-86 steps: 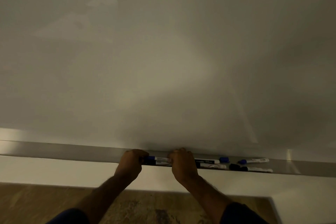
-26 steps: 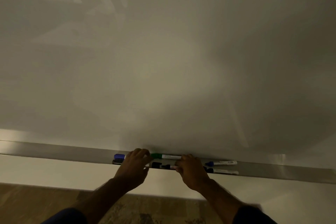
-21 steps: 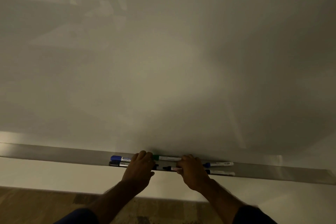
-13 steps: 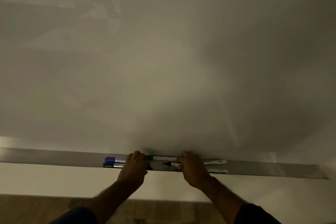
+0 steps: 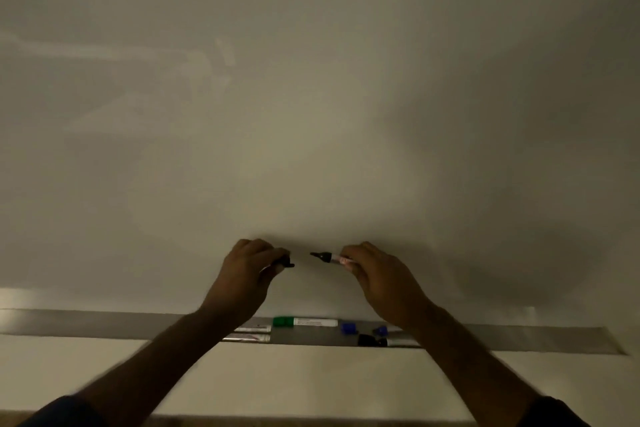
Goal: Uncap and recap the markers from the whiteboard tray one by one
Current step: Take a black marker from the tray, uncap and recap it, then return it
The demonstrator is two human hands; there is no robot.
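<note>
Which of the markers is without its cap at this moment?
The black marker in the right hand: its tip is bare, and the left hand holds its cap. The green marker in the tray stays capped.

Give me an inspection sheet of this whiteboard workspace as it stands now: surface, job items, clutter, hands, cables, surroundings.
Surface: metal tray runs along the foot of the whiteboard; the board looks blank, with faint glare.
Job's things: uncapped marker, black tip exposed, held above the tray; its black cap held apart from the tip. In the tray: green marker, capped; further markers with blue and black caps, partly hidden by the arms.
Clutter: nothing seen.
Hands: left hand pinches the cap; right hand grips the marker barrel.
Cables: nothing seen.
Surroundings: pale wall below the tray; dim light; dark sleeves at the bottom corners.
</note>
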